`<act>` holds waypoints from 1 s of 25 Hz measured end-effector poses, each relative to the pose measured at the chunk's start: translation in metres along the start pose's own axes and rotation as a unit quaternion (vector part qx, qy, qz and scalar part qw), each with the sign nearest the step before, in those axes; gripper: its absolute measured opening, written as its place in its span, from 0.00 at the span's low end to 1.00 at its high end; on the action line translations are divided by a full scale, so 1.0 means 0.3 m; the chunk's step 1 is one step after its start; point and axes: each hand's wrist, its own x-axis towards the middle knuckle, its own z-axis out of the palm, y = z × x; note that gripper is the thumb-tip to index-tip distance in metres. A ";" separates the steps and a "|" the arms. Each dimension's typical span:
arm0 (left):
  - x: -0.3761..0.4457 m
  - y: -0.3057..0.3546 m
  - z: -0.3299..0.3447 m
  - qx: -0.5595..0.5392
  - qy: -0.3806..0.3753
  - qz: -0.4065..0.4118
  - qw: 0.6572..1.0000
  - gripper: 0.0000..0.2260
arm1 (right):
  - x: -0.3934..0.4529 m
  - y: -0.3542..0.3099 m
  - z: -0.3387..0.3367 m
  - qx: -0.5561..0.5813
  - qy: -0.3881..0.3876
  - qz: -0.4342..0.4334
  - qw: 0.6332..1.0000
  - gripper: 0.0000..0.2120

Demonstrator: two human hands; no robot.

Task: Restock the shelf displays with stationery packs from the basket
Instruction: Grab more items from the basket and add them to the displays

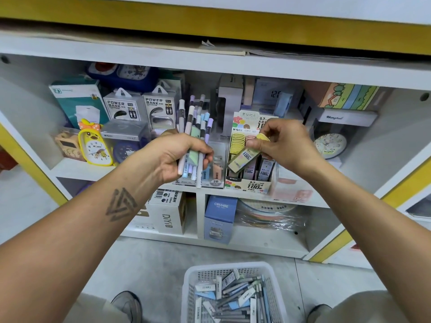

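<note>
Right hand (283, 145) pinches a yellow lead pack (243, 159) just above the display box (250, 183), mid-restock, needing an empty slot next, while left hand (180, 155) grips pens (193, 127) beside it.

Both arms outstretched, left hand (179, 157) fist-curled, right hand (284, 145) fingers pinched.

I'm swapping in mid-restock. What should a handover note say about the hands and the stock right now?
Left hand: grips a bundle of pastel pens upright, before the shelf.
Right hand: pinches a yellow lead pack, tilted over the lead display box.
Done: display box already holds several packs.
Left: seat this pack, shelve the pens, then empty the white basket on the floor, which holds many packs.
</note>
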 end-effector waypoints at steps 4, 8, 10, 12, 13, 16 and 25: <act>-0.001 -0.002 0.010 -0.007 0.006 0.003 1.000 0.12 | 0.002 -0.006 0.031 -0.103 0.005 -0.051 0.993 0.13; 0.001 -0.004 0.008 -0.010 -0.025 0.008 1.000 0.15 | 0.005 -0.005 0.069 -0.160 -0.039 -0.105 0.981 0.10; 0.002 -0.006 0.009 -0.006 -0.039 0.006 0.999 0.14 | 0.005 -0.003 0.080 -0.184 -0.053 -0.118 0.974 0.11; 0.005 -0.011 0.018 -0.003 -0.062 0.002 0.998 0.10 | 0.005 0.000 0.073 -0.169 -0.038 -0.102 0.980 0.15; 0.005 -0.015 0.025 -0.002 -0.079 0.004 0.997 0.07 | 0.005 -0.002 0.065 -0.140 -0.021 -0.080 0.987 0.15; 0.005 -0.030 0.060 -0.005 -0.143 -0.004 0.990 0.08 | -0.002 -0.007 0.028 0.096 0.001 0.039 0.995 0.06; 0.031 -0.097 0.234 0.003 -0.252 -0.053 0.966 0.13 | -0.042 0.060 -0.171 0.391 0.020 0.166 0.905 0.09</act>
